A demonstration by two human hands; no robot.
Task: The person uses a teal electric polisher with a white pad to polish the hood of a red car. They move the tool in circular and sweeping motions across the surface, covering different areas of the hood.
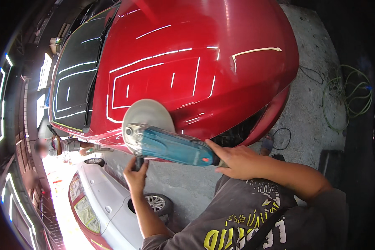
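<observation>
A teal electric polisher (177,146) with a metal head and a round off-white pad (154,109) lies between my hands. Its pad is over the near side of a glossy red car hood (154,71); whether it presses on the paint or spins, I cannot tell. My left hand (136,177) is closed round the black side handle (139,161). At the rear end of the body, my right hand (239,162) grips the polisher, index finger stretched along its casing. A bent, cream-coloured streak of paste (256,52) sits on the hood toward the front.
A silver car (106,200) with masked windows stands at lower left. Another person (62,145) is at the far left by the red car's side. A green hose (348,100) lies coiled on the concrete floor (314,50) at right, with a dark cable (284,135) nearer.
</observation>
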